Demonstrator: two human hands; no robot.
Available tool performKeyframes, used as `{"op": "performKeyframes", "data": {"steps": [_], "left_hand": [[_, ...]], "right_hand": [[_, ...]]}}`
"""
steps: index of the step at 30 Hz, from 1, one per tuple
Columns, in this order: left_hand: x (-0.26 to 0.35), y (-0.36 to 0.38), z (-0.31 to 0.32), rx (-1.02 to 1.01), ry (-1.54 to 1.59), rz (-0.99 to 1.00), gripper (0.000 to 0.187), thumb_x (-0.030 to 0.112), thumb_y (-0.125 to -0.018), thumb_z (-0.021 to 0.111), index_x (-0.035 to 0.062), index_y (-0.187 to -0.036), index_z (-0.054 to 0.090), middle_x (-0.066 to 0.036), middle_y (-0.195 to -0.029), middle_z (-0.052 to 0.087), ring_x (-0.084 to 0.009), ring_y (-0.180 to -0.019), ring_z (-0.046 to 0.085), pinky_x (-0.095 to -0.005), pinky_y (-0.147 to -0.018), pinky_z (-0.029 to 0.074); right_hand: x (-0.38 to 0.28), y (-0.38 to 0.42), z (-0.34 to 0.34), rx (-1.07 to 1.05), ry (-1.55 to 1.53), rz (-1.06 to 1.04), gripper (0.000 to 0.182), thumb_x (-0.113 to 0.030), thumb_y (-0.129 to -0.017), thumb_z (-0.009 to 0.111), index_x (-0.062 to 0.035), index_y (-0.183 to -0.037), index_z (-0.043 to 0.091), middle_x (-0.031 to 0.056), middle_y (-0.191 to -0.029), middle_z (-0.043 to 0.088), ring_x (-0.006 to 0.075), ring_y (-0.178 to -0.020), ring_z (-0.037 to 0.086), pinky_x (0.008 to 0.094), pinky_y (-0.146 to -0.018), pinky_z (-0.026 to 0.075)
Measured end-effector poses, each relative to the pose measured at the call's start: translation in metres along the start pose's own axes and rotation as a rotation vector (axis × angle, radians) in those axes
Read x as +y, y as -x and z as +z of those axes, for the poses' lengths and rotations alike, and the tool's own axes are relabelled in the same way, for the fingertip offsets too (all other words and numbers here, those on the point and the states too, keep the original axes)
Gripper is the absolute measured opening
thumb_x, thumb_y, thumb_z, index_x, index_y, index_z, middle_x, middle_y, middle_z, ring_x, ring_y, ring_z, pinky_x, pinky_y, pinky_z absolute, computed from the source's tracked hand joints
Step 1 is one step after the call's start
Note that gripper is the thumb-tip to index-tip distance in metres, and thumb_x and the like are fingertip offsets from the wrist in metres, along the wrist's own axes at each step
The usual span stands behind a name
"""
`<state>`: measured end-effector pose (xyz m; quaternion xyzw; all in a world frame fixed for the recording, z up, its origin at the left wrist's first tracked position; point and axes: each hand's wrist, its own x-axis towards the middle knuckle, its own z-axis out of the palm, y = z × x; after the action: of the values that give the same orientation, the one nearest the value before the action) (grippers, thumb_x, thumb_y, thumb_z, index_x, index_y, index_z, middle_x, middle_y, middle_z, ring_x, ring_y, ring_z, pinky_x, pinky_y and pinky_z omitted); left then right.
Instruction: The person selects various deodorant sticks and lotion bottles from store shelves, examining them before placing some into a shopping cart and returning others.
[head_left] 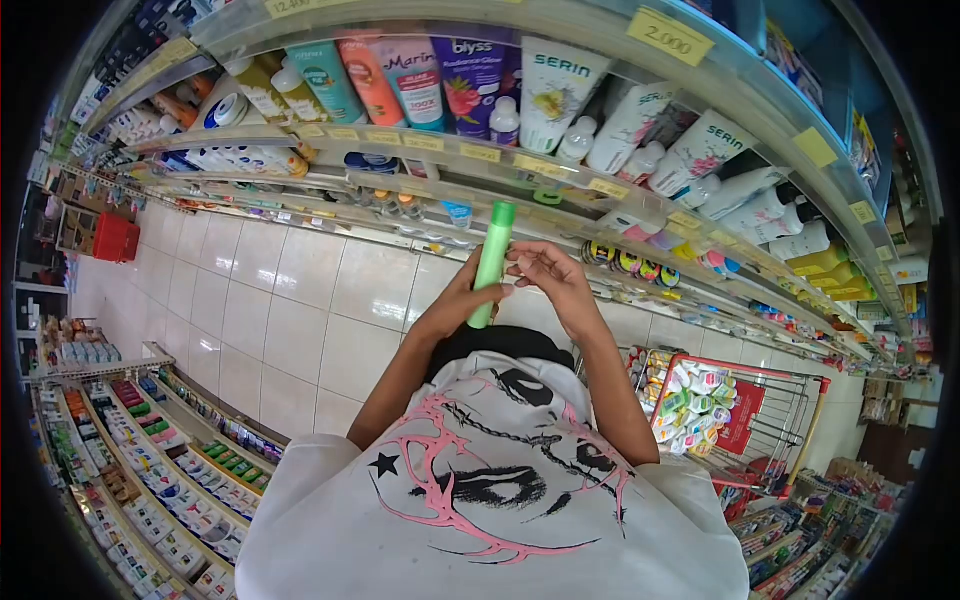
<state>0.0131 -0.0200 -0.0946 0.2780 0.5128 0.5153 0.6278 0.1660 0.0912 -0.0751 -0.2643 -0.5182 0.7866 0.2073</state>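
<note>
A slim light-green bottle (490,268) with a darker green cap stands nearly upright in front of my chest. My left hand (463,293) is wrapped round its lower part, thumb across the front. Just right of the bottle is my right hand (546,272), its fingers curled and bunched near the bottle; whether they pinch something small is hidden. Beyond my hands, the shelf (480,152) holds tubes, among them a white SERIN tube (560,95) and a purple blyss tube (468,85).
A red-framed shopping cart (790,420) full of packaged goods stands at my right. Product shelves (150,450) run along the lower left. Tiled floor (290,300) lies left of my arms, with a red basket (117,237) farther off.
</note>
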Motion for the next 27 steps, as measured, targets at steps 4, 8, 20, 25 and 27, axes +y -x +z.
{"op": "performKeyframes", "data": {"steps": [4,8,20,25,27], "left_hand": [[-0.003,-0.001,-0.04,-0.154,0.133,-0.164,0.047,0.027,-0.086,0.064,0.0006,-0.124,0.051,-0.006,-0.094,0.058,-0.0134,-0.086,0.058,-0.0287,-0.073,0.05],[0.018,-0.016,-0.054,-0.186,-0.34,-0.089,0.043,0.024,-0.087,0.066,0.0003,-0.121,0.055,-0.011,-0.104,0.063,-0.0196,-0.097,0.061,-0.0308,-0.085,0.047],[0.02,-0.106,-0.066,0.185,-0.678,0.799,0.047,-0.012,-0.069,0.057,0.0034,-0.113,0.061,-0.016,-0.108,0.06,-0.0349,-0.103,0.058,-0.0339,-0.089,0.046],[0.003,-0.136,-0.086,0.186,-0.75,0.757,0.037,-0.002,-0.074,0.064,0.0017,-0.111,0.062,-0.017,-0.103,0.06,-0.0362,-0.097,0.058,-0.0367,-0.085,0.047],[0.005,-0.142,-0.084,0.191,-0.797,0.715,0.034,0.006,-0.076,0.068,0.0003,-0.109,0.062,-0.019,-0.103,0.062,-0.0361,-0.096,0.059,-0.039,-0.084,0.047]], "right_hand": [[0.019,-0.013,0.015,0.185,0.178,0.064,0.045,-0.021,-0.086,0.07,-0.006,-0.125,0.053,-0.0013,-0.088,0.06,0.0064,-0.069,0.048,0.0214,-0.062,0.04],[0.024,-0.023,0.019,0.185,0.085,0.022,0.041,-0.019,-0.082,0.074,-0.0054,-0.117,0.057,-0.003,-0.082,0.06,0.0066,-0.066,0.049,0.0216,-0.06,0.041],[0.039,-0.034,0.001,0.473,0.438,-0.374,0.034,-0.003,-0.082,0.068,-0.0032,-0.115,0.06,0.0086,-0.11,0.059,0.013,-0.085,0.061,0.0283,-0.083,0.051],[0.064,-0.01,-0.032,0.569,0.414,-0.13,0.027,-0.006,-0.085,0.067,-0.0019,-0.111,0.061,0.006,-0.094,0.063,0.0099,-0.082,0.06,0.026,-0.079,0.05],[0.07,-0.006,-0.04,0.582,0.412,-0.151,0.025,-0.008,-0.085,0.067,-0.0007,-0.108,0.062,0.0034,-0.086,0.065,0.009,-0.08,0.06,0.0241,-0.076,0.049]]}}
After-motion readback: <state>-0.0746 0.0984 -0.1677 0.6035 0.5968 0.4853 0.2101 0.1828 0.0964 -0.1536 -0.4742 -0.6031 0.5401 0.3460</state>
